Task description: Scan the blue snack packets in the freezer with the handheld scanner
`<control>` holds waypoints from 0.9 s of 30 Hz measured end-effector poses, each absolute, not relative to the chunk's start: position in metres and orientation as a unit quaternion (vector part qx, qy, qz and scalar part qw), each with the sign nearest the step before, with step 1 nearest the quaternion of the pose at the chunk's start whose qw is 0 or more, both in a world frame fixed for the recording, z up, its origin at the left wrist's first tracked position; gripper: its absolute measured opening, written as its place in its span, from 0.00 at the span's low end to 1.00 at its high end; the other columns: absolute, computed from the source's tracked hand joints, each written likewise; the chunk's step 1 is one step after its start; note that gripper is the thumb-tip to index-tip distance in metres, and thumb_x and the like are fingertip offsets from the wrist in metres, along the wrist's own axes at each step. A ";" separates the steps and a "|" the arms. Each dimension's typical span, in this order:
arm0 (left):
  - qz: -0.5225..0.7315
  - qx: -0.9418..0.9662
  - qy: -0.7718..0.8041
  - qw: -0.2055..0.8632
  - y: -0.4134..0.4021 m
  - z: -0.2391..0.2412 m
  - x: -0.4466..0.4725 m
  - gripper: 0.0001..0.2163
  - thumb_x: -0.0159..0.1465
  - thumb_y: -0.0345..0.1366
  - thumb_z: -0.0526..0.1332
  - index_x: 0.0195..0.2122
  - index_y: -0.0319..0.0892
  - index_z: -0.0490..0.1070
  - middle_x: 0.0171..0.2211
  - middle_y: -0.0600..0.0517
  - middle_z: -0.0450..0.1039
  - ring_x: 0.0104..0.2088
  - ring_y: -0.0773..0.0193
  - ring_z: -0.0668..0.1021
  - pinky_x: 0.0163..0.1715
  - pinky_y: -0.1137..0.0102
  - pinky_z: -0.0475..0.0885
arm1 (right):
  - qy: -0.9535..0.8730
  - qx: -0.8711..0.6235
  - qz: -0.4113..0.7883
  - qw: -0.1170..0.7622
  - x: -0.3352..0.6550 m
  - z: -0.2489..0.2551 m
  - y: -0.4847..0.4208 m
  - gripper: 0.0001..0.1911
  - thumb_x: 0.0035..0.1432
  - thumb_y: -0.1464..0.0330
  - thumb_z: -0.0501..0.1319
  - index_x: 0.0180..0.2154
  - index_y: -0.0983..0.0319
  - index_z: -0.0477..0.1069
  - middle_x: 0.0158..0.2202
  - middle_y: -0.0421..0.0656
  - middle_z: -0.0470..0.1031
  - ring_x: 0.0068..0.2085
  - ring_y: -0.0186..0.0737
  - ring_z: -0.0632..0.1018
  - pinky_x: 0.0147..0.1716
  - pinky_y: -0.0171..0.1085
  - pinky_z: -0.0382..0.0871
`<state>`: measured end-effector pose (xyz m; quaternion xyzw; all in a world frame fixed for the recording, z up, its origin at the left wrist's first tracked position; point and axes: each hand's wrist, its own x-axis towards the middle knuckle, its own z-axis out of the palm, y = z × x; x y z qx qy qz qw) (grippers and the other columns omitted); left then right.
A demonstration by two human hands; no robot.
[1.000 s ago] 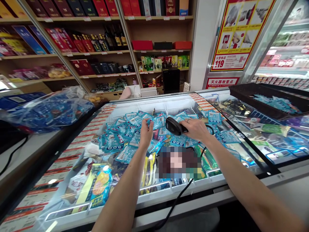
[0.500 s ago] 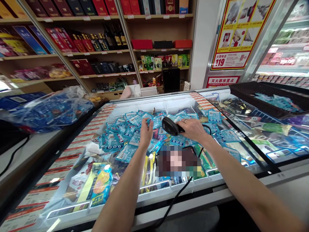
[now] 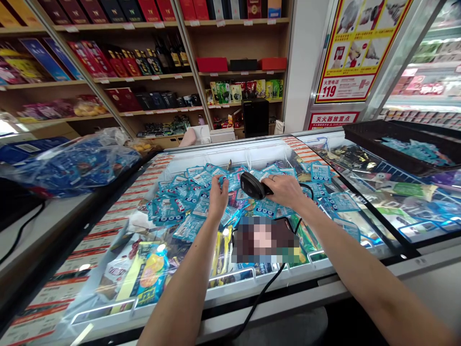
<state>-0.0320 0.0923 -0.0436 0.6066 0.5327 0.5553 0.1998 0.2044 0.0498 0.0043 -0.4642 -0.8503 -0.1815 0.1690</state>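
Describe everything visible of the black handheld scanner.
The black handheld scanner, apparently plastic, has a broad, rounded head with a slight shine and a narrower handle, mostly hidden in the right hand gripping it. The head points toward the left hand, over scattered light-blue, flat printed packets; whether it touches them is unclear. A thin black cable, apparently its own, curves past the right wrist and runs toward the person.

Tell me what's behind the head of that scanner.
Blue packets show around the black scanner held in the right hand; whatever its head covers directly cannot be seen.
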 end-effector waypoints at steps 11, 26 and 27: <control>0.553 0.596 0.577 0.077 0.090 -0.041 -0.039 0.16 0.65 0.41 0.51 0.52 0.40 0.59 0.30 0.52 0.64 0.28 0.66 0.69 0.35 0.67 0.68 | -0.840 -0.477 -0.177 0.189 0.209 0.000 0.051 0.16 0.57 0.63 0.58 0.47 0.61 0.69 0.37 0.46 0.76 0.39 0.42 0.74 0.36 0.37 0.57; 0.243 0.856 0.456 -0.036 0.086 -0.046 -0.022 0.22 0.67 0.43 0.47 0.61 0.45 0.57 0.58 0.47 0.64 0.61 0.58 0.61 0.61 0.57 0.50 | -0.803 -0.535 -0.178 0.193 0.222 -0.010 0.056 0.17 0.58 0.58 0.57 0.45 0.60 0.69 0.37 0.46 0.76 0.38 0.44 0.75 0.34 0.36 0.58; 0.226 0.859 0.458 -0.035 0.086 -0.048 -0.021 0.22 0.67 0.43 0.47 0.61 0.45 0.57 0.57 0.47 0.66 0.61 0.58 0.62 0.61 0.57 0.50 | -0.803 -0.536 -0.180 0.191 0.222 -0.011 0.057 0.17 0.58 0.58 0.56 0.45 0.60 0.70 0.37 0.46 0.76 0.38 0.44 0.75 0.34 0.36 0.58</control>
